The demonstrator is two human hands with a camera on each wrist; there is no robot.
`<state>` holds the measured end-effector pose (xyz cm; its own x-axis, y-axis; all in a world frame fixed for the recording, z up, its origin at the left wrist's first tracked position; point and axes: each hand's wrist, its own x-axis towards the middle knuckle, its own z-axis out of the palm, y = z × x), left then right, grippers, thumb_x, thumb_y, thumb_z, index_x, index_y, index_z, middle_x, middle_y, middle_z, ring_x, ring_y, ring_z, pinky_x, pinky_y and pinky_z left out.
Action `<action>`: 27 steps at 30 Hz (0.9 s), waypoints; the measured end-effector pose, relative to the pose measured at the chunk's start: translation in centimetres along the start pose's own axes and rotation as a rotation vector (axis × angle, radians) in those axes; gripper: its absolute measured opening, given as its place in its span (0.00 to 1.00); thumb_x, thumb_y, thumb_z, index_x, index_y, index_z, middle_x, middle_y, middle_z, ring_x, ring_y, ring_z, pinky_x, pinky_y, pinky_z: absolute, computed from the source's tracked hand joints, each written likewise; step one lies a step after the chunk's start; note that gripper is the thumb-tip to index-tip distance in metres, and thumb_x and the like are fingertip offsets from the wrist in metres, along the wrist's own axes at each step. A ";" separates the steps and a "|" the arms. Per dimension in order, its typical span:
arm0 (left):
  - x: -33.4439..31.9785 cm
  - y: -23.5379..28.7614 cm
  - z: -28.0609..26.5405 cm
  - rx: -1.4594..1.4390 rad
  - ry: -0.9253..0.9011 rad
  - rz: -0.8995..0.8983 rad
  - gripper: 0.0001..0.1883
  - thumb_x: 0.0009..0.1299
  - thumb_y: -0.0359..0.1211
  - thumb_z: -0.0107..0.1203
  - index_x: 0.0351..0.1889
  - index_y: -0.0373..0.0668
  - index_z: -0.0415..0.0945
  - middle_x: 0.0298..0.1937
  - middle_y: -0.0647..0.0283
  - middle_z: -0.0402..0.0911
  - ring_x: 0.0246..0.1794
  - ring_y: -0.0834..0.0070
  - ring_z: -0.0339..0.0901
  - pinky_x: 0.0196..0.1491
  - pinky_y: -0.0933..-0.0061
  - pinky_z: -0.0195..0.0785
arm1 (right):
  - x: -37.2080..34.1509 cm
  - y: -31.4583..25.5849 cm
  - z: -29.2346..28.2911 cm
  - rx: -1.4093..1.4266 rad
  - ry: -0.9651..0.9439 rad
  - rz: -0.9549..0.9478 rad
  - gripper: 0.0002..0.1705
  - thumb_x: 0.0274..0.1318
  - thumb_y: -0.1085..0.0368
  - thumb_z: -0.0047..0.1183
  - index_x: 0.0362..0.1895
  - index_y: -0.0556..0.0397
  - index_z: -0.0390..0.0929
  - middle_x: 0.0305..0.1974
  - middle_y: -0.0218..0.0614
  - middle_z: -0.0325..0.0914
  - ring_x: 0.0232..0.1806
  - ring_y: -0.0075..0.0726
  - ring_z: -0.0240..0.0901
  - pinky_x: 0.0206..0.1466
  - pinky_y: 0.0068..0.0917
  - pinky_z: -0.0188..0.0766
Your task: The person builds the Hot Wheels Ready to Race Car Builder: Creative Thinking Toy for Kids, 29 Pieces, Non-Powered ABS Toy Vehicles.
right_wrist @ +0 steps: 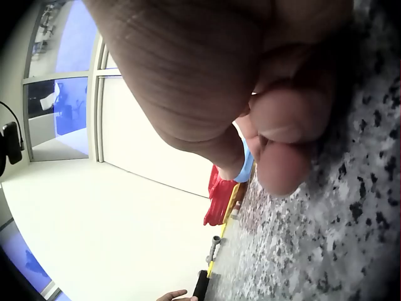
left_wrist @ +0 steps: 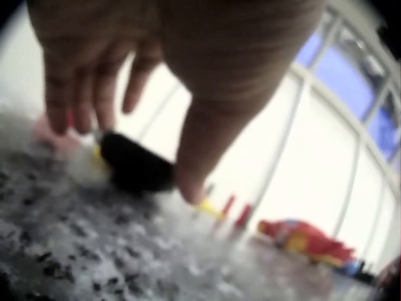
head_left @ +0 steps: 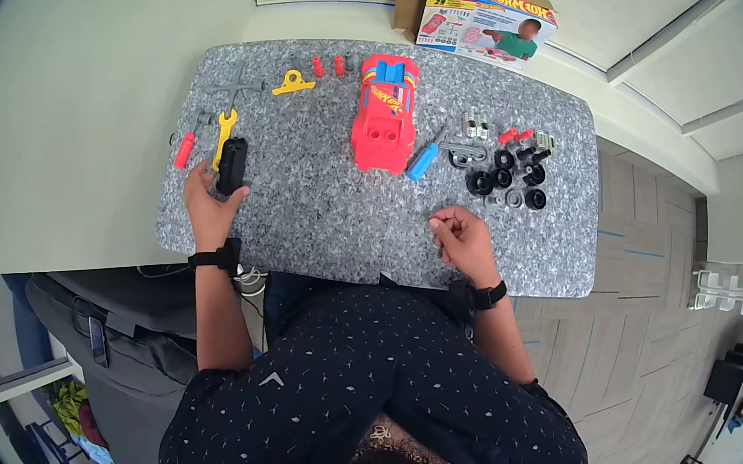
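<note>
On the left of the grey speckled table lies a black oblong piece (head_left: 232, 166). My left hand (head_left: 209, 208) spreads around its near end, thumb to the right and fingers to the left. In the left wrist view the fingers (left_wrist: 84, 103) are nearly straight, and the thumb tip overlaps one end of the black piece (left_wrist: 139, 164). A yellow wrench (head_left: 224, 133) lies just beyond these fingers. My right hand (head_left: 466, 242) rests near the table's front edge, fingers loosely curled, with nothing visible in it. Nearest to it is a blue-handled screwdriver (head_left: 424, 160).
A red toy car body (head_left: 385, 121) stands mid-table. Black wheels (head_left: 481, 183) and small parts cluster right. A grey cross-shaped piece (head_left: 237, 83), yellow piece (head_left: 293, 84) and red-handled piece (head_left: 184, 151) lie left. Behind the table stands a toy box (head_left: 484, 21).
</note>
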<state>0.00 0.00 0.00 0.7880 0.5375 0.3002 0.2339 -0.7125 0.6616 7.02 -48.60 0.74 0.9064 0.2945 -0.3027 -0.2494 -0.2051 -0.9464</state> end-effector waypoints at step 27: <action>5.2 18.7 15.5 0.038 -0.524 0.507 0.44 0.72 0.47 0.76 0.84 0.47 0.71 0.87 0.40 0.64 0.85 0.37 0.66 0.84 0.44 0.65 | 0.1 -0.2 -0.1 -0.053 0.000 -0.026 0.10 0.76 0.64 0.70 0.49 0.58 0.87 0.26 0.29 0.83 0.20 0.18 0.75 0.23 0.25 0.70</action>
<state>17.31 -17.51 3.32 0.9717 -0.1426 0.1884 -0.2200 -0.8370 0.5011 7.17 -48.65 0.92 0.9122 0.3007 -0.2784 -0.2076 -0.2466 -0.9466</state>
